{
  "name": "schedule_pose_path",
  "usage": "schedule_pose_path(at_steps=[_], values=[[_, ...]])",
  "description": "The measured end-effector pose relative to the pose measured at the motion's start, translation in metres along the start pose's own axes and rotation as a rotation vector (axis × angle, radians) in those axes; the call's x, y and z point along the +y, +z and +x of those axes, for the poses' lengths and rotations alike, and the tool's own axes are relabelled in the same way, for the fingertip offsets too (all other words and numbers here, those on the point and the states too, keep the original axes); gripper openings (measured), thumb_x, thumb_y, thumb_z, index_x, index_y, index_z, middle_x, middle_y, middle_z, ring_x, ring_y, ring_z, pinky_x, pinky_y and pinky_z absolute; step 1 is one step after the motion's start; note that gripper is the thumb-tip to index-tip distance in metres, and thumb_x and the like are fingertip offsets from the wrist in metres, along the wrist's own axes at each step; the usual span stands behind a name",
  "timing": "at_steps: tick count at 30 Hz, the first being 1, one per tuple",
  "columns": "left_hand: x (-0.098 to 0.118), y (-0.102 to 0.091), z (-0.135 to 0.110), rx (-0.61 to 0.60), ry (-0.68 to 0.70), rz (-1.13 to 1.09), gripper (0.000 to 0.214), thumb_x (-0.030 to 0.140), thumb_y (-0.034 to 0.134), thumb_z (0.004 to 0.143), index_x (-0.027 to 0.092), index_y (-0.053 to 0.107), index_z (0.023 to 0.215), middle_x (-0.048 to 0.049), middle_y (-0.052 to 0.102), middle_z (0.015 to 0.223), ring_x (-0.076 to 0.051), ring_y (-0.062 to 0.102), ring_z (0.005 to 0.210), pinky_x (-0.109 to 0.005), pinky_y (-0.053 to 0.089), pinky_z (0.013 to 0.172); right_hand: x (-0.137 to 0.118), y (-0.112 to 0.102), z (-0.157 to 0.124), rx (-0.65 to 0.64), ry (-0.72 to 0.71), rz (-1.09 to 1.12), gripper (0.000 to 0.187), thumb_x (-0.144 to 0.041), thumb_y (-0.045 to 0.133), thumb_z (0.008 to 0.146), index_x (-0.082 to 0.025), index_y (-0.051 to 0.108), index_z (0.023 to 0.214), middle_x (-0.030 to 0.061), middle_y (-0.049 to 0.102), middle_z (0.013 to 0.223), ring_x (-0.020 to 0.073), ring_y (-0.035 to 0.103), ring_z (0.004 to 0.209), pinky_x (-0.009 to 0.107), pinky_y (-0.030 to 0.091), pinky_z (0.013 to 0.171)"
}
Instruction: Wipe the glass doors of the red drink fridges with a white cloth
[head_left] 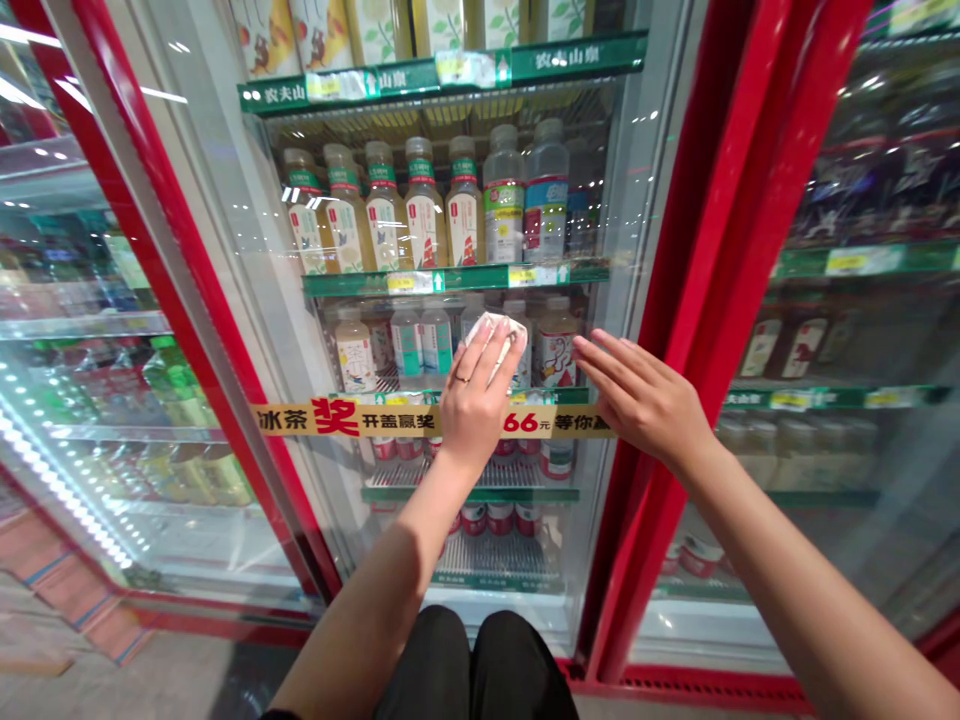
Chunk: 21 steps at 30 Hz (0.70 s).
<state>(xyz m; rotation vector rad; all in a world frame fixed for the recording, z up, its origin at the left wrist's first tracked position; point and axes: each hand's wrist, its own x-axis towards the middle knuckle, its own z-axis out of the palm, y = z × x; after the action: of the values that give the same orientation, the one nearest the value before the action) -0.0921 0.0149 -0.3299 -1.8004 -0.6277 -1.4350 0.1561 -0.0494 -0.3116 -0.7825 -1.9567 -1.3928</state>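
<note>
My left hand [480,385] lies with nearly straight fingers on a folded white cloth [496,325], pressing it to the glass door [420,340] of a drinks cooler. A ring is on one of its fingers. The palm covers part of a yellow banner strip [397,420] that runs across the glass. To the right, my right hand [637,395] has its fingers stretched out and holds nothing. It is by the door's right side, close to the red frame [679,330]; whether its fingertips touch the glass I cannot tell.
Behind the glass, shelves carry bottles [424,205] and, lower down, red-labelled containers [499,517]. More glass-fronted coolers flank this one, with green-capped bottles [176,380] at left and a shelf edge [832,398] at right. My black-clad knees [472,660] are close to the door's bottom.
</note>
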Motion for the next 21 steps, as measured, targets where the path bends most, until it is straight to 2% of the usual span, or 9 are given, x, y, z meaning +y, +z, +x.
schedule_pose_path(at_steps=[2, 4, 8, 11, 14, 17, 21], values=[[0.006, 0.003, 0.001, -0.012, 0.046, 0.008, 0.049, 0.021, 0.061, 0.108, 0.019, 0.059, 0.157, -0.0105, 0.067, 0.157, -0.023, 0.052, 0.158, -0.043, 0.043, 0.134, 0.005, -0.001, -0.004, 0.004, 0.007, -0.026, 0.083, -0.001, 0.059, 0.098, -0.021, 0.03, 0.174, 0.0076, 0.061, 0.162, 0.0265, 0.06, 0.15, 0.046, 0.057, 0.123], [0.006, 0.007, 0.008, -0.034, 0.091, 0.002, 0.051, 0.028, 0.064, 0.108, 0.018, 0.059, 0.157, -0.012, 0.066, 0.158, -0.024, 0.053, 0.158, -0.044, 0.044, 0.134, 0.006, 0.0, -0.008, 0.013, 0.012, -0.047, 0.083, -0.001, 0.059, 0.097, -0.019, 0.032, 0.173, 0.0085, 0.062, 0.161, 0.0267, 0.061, 0.15, 0.046, 0.057, 0.122], [-0.002, 0.013, 0.023, -0.058, 0.104, -0.018, 0.059, 0.012, 0.058, 0.107, 0.025, 0.051, 0.164, -0.009, 0.062, 0.163, -0.023, 0.049, 0.16, -0.046, 0.043, 0.135, 0.003, 0.003, -0.017, 0.048, 0.029, -0.041, 0.081, -0.003, 0.061, 0.097, -0.016, 0.034, 0.172, 0.0103, 0.064, 0.158, 0.0274, 0.062, 0.149, 0.045, 0.056, 0.122], [0.0, 0.014, 0.019, 0.031, 0.051, -0.019, 0.064, 0.006, 0.056, 0.106, 0.027, 0.048, 0.166, -0.0073, 0.063, 0.161, -0.022, 0.049, 0.16, -0.046, 0.045, 0.134, 0.003, 0.004, -0.024, 0.059, 0.035, -0.004, 0.08, -0.007, 0.061, 0.099, -0.018, 0.033, 0.173, 0.0099, 0.064, 0.158, 0.0276, 0.062, 0.149, 0.046, 0.057, 0.121], [0.011, 0.017, 0.011, 0.101, 0.031, -0.005, 0.06, 0.005, 0.056, 0.106, 0.025, 0.052, 0.163, -0.0069, 0.068, 0.157, -0.021, 0.052, 0.158, -0.045, 0.047, 0.133, 0.004, 0.006, -0.029, 0.06, 0.052, 0.035, 0.079, -0.008, 0.058, 0.1, -0.021, 0.034, 0.173, 0.0078, 0.062, 0.161, 0.0275, 0.061, 0.15, 0.047, 0.056, 0.122], [0.017, 0.022, 0.014, 0.065, 0.105, -0.01, 0.058, 0.004, 0.053, 0.107, 0.023, 0.053, 0.162, -0.0068, 0.069, 0.156, -0.02, 0.053, 0.157, -0.044, 0.048, 0.133, 0.005, 0.009, -0.031, 0.079, 0.077, 0.05, 0.08, -0.008, 0.058, 0.1, -0.022, 0.031, 0.174, 0.0077, 0.06, 0.162, 0.0282, 0.059, 0.152, 0.049, 0.056, 0.122], [0.006, 0.026, 0.035, 0.013, 0.183, -0.038, 0.061, 0.004, 0.049, 0.108, 0.026, 0.05, 0.164, -0.006, 0.065, 0.16, -0.02, 0.052, 0.158, -0.044, 0.046, 0.134, 0.005, 0.012, -0.031, 0.103, 0.095, 0.075, 0.082, -0.005, 0.057, 0.099, -0.022, 0.03, 0.175, 0.0077, 0.058, 0.164, 0.0278, 0.056, 0.154, 0.049, 0.054, 0.125]])
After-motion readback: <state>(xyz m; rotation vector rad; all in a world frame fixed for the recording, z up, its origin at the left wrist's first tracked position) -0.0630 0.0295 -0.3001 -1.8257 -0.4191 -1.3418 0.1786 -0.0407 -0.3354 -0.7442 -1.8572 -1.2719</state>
